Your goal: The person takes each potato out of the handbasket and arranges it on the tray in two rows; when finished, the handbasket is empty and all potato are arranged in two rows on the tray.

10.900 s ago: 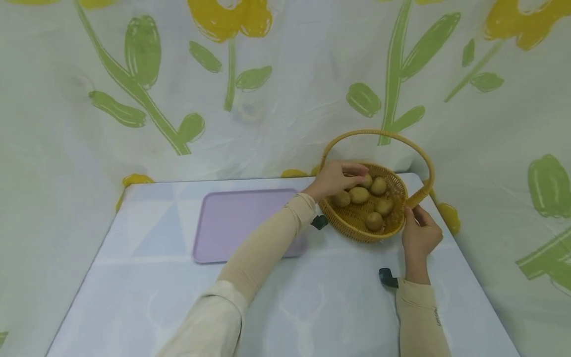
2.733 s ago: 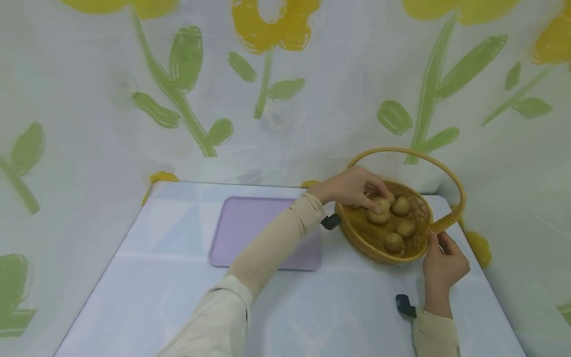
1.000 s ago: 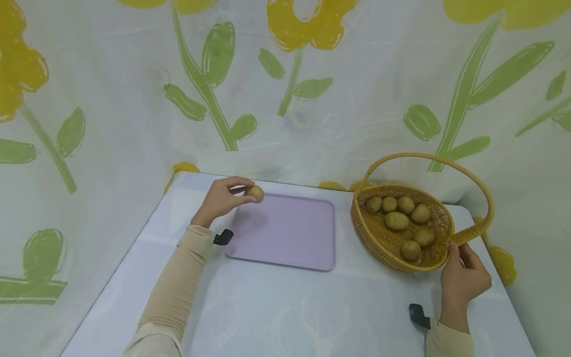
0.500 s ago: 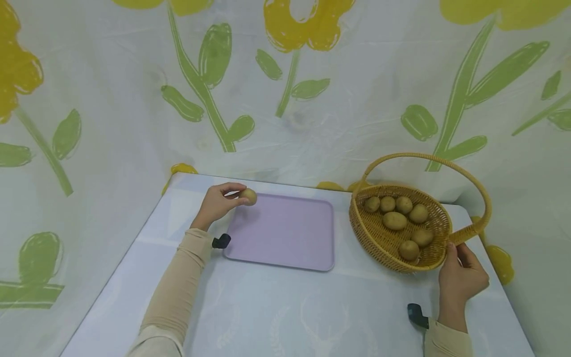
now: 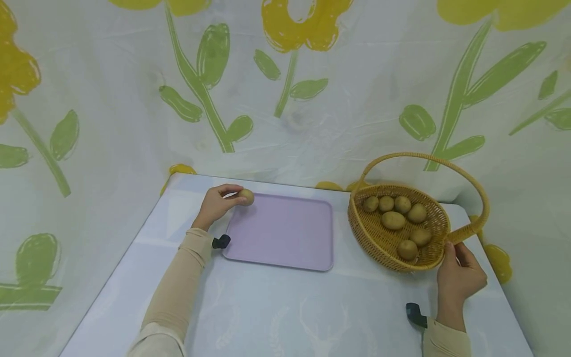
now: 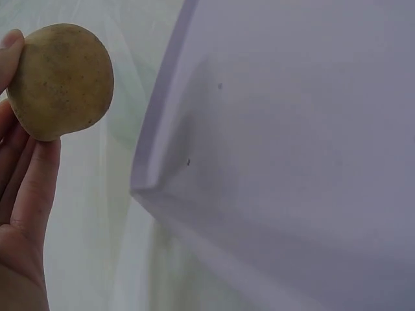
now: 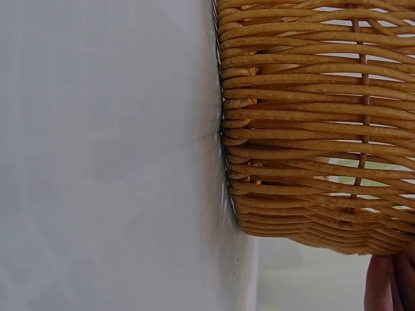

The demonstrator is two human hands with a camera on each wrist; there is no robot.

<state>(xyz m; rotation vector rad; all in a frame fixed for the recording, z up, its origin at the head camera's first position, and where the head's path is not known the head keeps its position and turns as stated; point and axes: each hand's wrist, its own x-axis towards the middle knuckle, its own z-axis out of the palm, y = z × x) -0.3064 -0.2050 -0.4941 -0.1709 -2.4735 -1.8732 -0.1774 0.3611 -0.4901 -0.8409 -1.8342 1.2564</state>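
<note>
Between thumb and fingers, my left hand (image 5: 216, 204) pinches a round, tan potato (image 5: 246, 197) over the far left corner of a purple tray (image 5: 281, 238). The left wrist view shows the same potato (image 6: 61, 81) close up, beside the tray's corner (image 6: 146, 175). At the right, my right hand (image 5: 460, 275) grips the edge of a wicker basket (image 5: 379, 246) by the foot of its arched handle. Several potatoes (image 5: 393, 220) lie inside the basket. In the right wrist view the woven basket side (image 7: 311, 129) fills much of the picture, with fingertips (image 7: 379, 285) at its rim.
The pale table (image 5: 267, 307) runs back to a curtain (image 5: 339, 124) printed with yellow flowers and green leaves. Dark wrist camera mounts (image 5: 416, 315) stick out from both sleeves, the left one overlapping the tray's near left edge.
Earlier my left hand was in the basket among the potatoes; it has since carried one left to the tray, lowering it slightly over the last second. My right hand keeps its grip on the basket.
</note>
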